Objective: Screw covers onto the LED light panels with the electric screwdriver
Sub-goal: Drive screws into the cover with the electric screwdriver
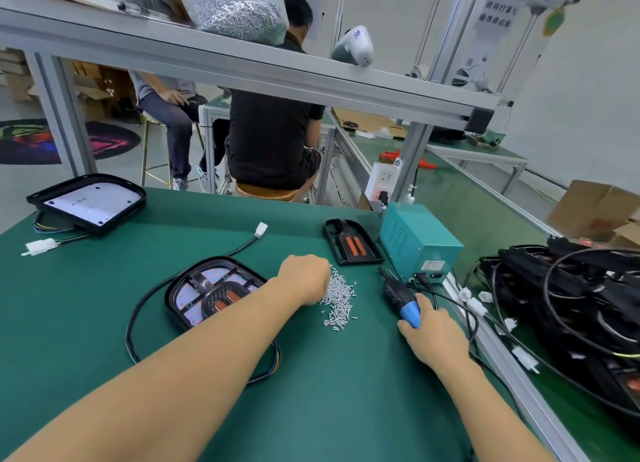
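- I count two hands: left hand (304, 278), right hand (434, 333).
- One electric screwdriver (401, 297), lower right.
- One loose screw pile (339, 300), too many to count.
- Two panels on my mat: centre panel (214, 290), upper-left panel (88, 202).
- One separate cover (351, 241).
- One teal power box (417, 241).
- Two people seated beyond.

teal power box (419, 243) beside wall socket (382, 181) (red-lit)

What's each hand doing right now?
Left hand: fingers curled at the screw pile; a held screw cannot be told.
Right hand: grips the screwdriver.
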Demonstrator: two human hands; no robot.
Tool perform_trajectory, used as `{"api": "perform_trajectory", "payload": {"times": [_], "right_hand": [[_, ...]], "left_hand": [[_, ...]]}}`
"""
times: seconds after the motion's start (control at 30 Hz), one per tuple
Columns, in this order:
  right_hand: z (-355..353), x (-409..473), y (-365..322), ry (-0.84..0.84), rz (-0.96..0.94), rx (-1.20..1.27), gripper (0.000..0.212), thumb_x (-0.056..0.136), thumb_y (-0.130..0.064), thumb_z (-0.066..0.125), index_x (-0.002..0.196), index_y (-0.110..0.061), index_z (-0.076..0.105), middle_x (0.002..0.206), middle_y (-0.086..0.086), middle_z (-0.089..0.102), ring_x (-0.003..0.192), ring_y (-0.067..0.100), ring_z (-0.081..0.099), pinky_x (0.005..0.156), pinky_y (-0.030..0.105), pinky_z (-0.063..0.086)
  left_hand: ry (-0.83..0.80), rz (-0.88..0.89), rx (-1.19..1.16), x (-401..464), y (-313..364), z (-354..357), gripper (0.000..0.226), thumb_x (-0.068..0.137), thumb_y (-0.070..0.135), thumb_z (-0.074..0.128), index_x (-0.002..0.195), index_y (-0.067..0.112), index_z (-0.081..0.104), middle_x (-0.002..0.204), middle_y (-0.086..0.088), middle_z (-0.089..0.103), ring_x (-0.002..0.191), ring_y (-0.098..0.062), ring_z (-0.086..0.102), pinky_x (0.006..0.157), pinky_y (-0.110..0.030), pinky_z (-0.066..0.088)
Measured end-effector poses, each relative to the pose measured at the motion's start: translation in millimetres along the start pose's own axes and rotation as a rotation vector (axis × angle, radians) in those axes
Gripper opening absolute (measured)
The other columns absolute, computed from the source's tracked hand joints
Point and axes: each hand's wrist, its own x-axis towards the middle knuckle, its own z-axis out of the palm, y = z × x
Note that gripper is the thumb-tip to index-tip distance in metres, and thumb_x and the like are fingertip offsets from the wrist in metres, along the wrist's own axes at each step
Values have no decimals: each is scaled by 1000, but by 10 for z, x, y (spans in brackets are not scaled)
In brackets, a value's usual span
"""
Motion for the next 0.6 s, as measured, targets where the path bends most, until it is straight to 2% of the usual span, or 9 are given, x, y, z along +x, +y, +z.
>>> {"api": "perform_trajectory", "payload": {"times": [0.17, 0.2, 0.23, 0.3, 0.33, 0.4, 0.5, 0.6], "right_hand": [[33, 1, 2, 25, -18, -3, 57, 98, -41, 47, 148, -24, 25, 120, 10, 51, 102, 29, 53, 71, 31, 43], [37, 0, 3, 31, -22, -3, 56, 98, -41, 46, 147, -24, 26, 118, 10, 51, 101, 28, 53, 71, 31, 43], [41, 0, 5, 35, -25, 0, 56, 98, -41, 46, 147, -24, 26, 117, 9, 51, 100, 28, 53, 70, 31, 42], [48, 4, 10, 43, -30, 6, 55, 97, -40, 46, 147, -24, 27, 117, 9, 51, 99, 28, 53, 70, 31, 42], [51, 6, 15, 47, -32, 7, 55, 97, -40, 46, 147, -24, 27, 116, 9, 51, 99, 27, 53, 70, 31, 42], [59, 11, 23, 54, -31, 2, 55, 97, -40, 46, 147, -24, 26, 117, 9, 51, 99, 27, 52, 69, 31, 42], [57, 16, 24, 43, -31, -8, 55, 97, -42, 47, 146, -24, 27, 117, 9, 51, 99, 27, 52, 69, 31, 41], [-6, 49, 43, -22, -22, 4, 52, 96, -40, 50, 141, -22, 32, 107, 6, 48, 91, 26, 52, 65, 29, 39]], "left_hand": [[1, -34, 80, 22, 11, 79, 31, 82, -5, 52, 97, 18, 67, 104, -5, 67, 81, -24, 53, 72, -29, 32], [5, -32, 97, 24, 16, 84, 27, 82, -5, 53, 92, 16, 67, 104, -5, 67, 84, -25, 56, 72, -29, 32], [11, -23, 121, 24, 24, 85, 23, 80, -6, 53, 80, 15, 63, 100, -5, 67, 86, -26, 60, 71, -29, 31], [21, -8, 163, 9, 48, 73, 31, 77, -7, 51, 59, 17, 42, 78, -4, 62, 83, -29, 62, 70, -29, 30], [26, 5, 179, -1, 60, 69, 35, 77, -7, 50, 57, 17, 34, 69, -4, 55, 81, -31, 62, 70, -29, 29], [35, 31, 206, -15, 83, 75, 37, 78, -6, 49, 57, 16, 29, 71, -8, 56, 82, -27, 63, 69, -29, 29], [15, 33, 200, -32, 116, 84, 34, 81, -5, 48, 58, 14, 30, 75, -11, 54, 70, -28, 55, 60, -29, 29], [53, 5, -65, -23, 103, 8, 21, 82, -2, 48, 66, 11, 51, 77, -9, 59, 73, -29, 53, 62, -31, 45]]}}
